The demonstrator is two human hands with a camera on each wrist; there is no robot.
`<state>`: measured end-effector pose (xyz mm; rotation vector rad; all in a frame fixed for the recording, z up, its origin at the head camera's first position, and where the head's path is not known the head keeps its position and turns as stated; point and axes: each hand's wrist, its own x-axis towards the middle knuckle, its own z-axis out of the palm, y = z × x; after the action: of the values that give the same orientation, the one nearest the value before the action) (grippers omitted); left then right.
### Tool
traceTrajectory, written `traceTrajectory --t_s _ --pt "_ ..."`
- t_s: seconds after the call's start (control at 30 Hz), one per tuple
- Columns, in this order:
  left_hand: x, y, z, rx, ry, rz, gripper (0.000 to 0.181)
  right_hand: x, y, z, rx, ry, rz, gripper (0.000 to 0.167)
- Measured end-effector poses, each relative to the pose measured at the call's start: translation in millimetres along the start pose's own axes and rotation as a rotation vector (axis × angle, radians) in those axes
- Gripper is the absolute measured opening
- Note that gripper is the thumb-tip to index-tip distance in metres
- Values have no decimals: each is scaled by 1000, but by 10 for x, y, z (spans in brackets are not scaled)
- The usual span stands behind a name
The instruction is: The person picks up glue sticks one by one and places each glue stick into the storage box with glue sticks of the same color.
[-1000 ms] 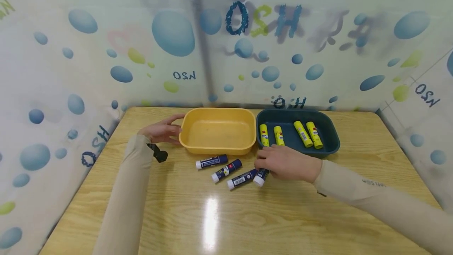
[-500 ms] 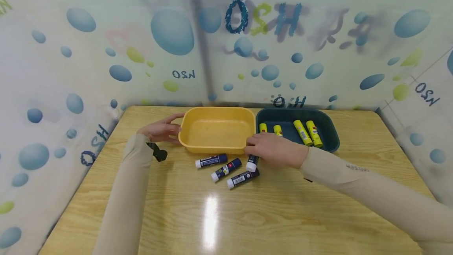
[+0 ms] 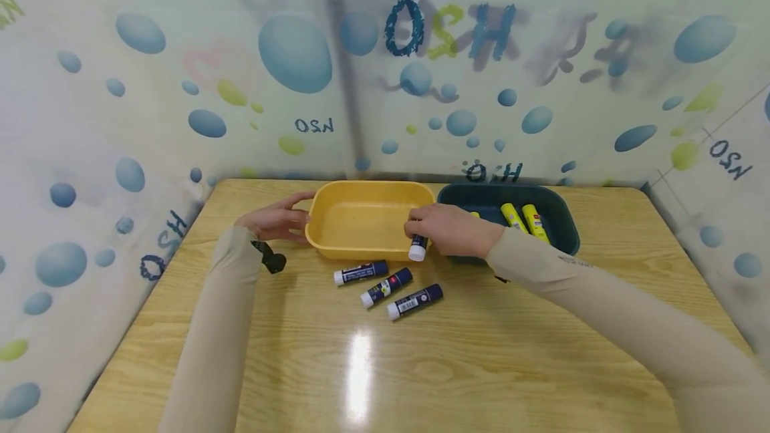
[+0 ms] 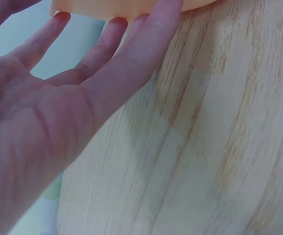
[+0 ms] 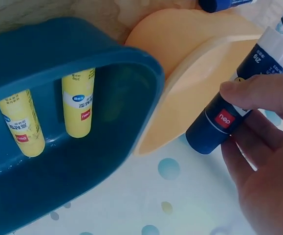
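My right hand [image 3: 448, 228] pinches a dark blue glue stick [image 5: 234, 100] with a white end between thumb and fingers. In the head view it is over the near right edge of the yellow basin [image 3: 361, 249]. The left hand [image 3: 278, 220] touches that basin's left side with its fingertips, fingers extended, as the left wrist view also shows. On the table in front of the basin lie a blue glue stick [image 3: 361, 272], a second blue glue stick [image 3: 387, 287] and a third blue glue stick [image 3: 415, 301].
Right beside the yellow basin stands a dark teal basin [image 3: 562, 219] with several yellow glue sticks [image 5: 78, 105] inside, partly hidden by my right arm in the head view. Patterned sheeting [image 3: 385, 85] rises behind the wooden table [image 3: 289, 353].
The right hand has lifted the blue glue stick from the table and carried it left and away from me to the yellow basin's edge. The left hand keeps its place.
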<state>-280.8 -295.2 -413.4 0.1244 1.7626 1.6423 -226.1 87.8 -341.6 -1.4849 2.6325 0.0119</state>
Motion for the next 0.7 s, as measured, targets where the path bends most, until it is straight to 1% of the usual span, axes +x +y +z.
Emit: traceTrajectory --t_s 0.17,0.33,0.57,0.7 --pt "6 0 -10 -22 -7 -4 70 131 58 13 -10 -18 24 31" --pt "4 -3 -15 -31 0 -13 69 322 105 10 -37 -53 43 26" --pt "13 -20 -30 -41 -9 -19 69 609 90 -26 -77 -188 35 22" --pt "26 -20 -36 -47 -6 -22 68 744 78 -32 -104 -243 37 17"
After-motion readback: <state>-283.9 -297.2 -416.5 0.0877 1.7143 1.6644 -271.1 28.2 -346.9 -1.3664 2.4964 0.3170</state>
